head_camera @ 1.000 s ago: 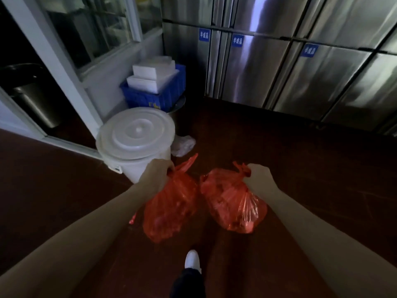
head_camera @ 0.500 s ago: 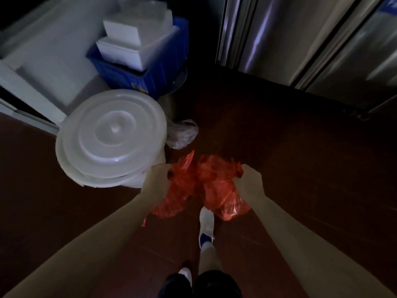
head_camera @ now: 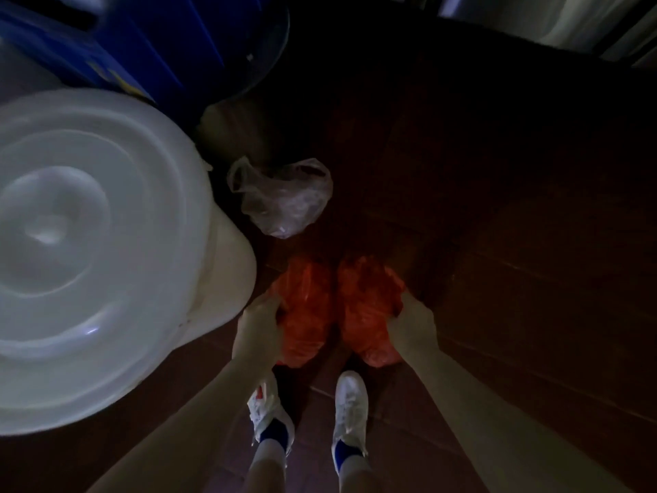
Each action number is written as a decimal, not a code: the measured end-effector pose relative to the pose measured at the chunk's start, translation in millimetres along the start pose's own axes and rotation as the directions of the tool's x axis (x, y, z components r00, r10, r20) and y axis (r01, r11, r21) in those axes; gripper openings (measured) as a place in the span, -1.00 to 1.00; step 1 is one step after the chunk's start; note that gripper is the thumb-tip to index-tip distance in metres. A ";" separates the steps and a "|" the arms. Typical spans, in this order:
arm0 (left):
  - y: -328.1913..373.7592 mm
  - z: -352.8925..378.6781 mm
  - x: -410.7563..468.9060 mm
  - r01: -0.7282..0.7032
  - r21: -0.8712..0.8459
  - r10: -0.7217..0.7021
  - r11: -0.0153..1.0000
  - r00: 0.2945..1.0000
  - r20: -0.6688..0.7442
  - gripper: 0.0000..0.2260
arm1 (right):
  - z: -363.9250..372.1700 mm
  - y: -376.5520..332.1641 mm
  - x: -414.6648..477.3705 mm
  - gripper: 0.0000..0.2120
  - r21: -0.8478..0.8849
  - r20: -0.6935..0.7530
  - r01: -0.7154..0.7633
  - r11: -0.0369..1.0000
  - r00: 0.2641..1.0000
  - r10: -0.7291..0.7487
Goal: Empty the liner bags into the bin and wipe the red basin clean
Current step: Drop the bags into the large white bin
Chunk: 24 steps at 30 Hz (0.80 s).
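Dim room w/ a dark red-brown floor, seen from above; steel cabinet fronts at top right. A white bin fills the left, its lid on. Behind it sits a blue crate; beside it, a crumpled clear bag on the floor. Just ahead of white shoes, the left hand clutches the left red liner bag and the right hand clutches the right red liner bag, side by side & low. Can't tell if they touch the floor. Red basin not in view. Likely step: park both bags to free a hand for the lid. Set them necks up, clear of the feet; let go only once steady.
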<state>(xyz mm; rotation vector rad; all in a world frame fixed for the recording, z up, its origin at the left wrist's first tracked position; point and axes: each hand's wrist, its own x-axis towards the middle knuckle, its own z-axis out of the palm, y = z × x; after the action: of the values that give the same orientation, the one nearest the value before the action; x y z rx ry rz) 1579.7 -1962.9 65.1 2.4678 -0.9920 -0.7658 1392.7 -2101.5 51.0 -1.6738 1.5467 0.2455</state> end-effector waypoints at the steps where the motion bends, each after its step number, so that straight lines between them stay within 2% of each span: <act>1: -8.8 14.1 13.1 -0.012 0.007 0.012 1.000 1.000 0.005 -0.85 | 12.5 5.4 17.6 -0.55 -0.013 0.009 -0.006 1.000 1.000 0.006; 8: -66.5 89.1 65.5 0.001 0.089 -0.011 0.996 0.993 0.118 -0.76 | 89.7 38.9 97.7 -0.52 -0.086 0.063 -0.062 0.994 0.996 0.067; 11: -73.8 95.8 68.6 -0.002 0.101 -0.021 0.995 0.974 0.227 -0.67 | 102.8 39.8 102.3 -0.55 -0.103 0.166 -0.068 0.992 0.982 0.084; 13: -68.8 90.7 63.8 -0.032 0.110 -0.003 0.993 0.952 0.305 -0.53 | 101.4 32.3 91.7 -0.54 -0.133 0.224 -0.018 0.991 0.973 0.047; 15: -59.9 77.0 57.1 -0.081 0.096 0.047 0.992 0.948 0.316 -0.48 | 92.4 16.9 76.7 -0.60 -0.164 0.203 0.085 0.983 0.978 -0.051; 19: -28.5 24.9 44.9 -0.103 0.021 0.098 0.994 0.980 0.175 -0.60 | 58.9 -38.2 44.1 -0.72 -0.073 0.135 0.243 0.967 0.963 -0.232; 21: -10.0 -10.6 38.5 -0.123 -0.062 0.126 0.991 0.991 0.043 -0.68 | 40.3 -73.6 25.7 -0.75 -0.030 0.117 0.363 0.931 0.927 -0.358; 24: 10.0 -67.2 24.9 -0.213 -0.121 0.199 0.970 0.973 -0.116 -0.76 | 14.2 -133.1 -6.1 -0.76 0.010 0.077 0.530 0.848 0.845 -0.529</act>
<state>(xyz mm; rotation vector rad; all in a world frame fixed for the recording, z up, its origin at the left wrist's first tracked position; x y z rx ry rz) 1630.4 -1978.6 114.2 2.2241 -1.1004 -0.6092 1516.3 -2100.2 102.8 -2.0025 0.9700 0.0227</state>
